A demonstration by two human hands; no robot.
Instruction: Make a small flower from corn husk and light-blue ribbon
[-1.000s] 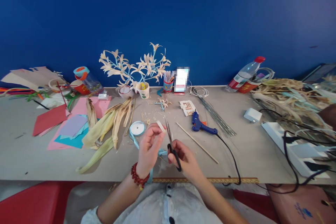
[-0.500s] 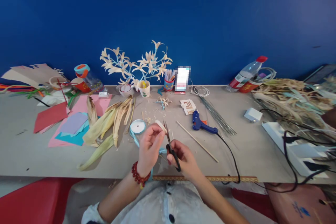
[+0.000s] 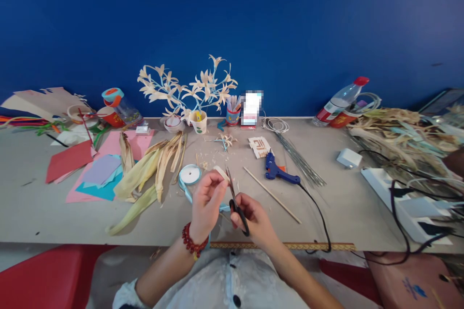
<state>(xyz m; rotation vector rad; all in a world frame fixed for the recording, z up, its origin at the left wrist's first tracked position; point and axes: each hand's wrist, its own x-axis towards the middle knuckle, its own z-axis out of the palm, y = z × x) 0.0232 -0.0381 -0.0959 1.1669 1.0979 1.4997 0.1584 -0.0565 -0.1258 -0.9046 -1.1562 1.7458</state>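
Note:
Between the thumb and fingers of my left hand [image 3: 206, 203] is a small pale husk strip [image 3: 220, 172], pinched upright above the table. My right hand [image 3: 256, 216] grips black-handled scissors [image 3: 240, 217] by the loops. The blades point up and away from me, right beside the strip; whether they touch it I cannot tell. Just left of the strip lies a roll of light blue ribbon [image 3: 190, 174], its loose end running behind my left hand. Dried corn husks [image 3: 143, 178] are spread further left. Small pale scraps are scattered beyond my hands, near a small husk flower [image 3: 226, 142].
A blue glue gun [image 3: 279, 172] with a black cord lies to the right, near a thin stick [image 3: 271, 194] and metal wires [image 3: 300, 160]. Husk flowers stand in a paper cup [image 3: 199, 123] at the back. A power strip [image 3: 395, 203] sits far right, coloured paper [image 3: 97, 178] left.
Both hands, the strip and the scissors stay almost exactly where they were. The view has shifted very slightly.

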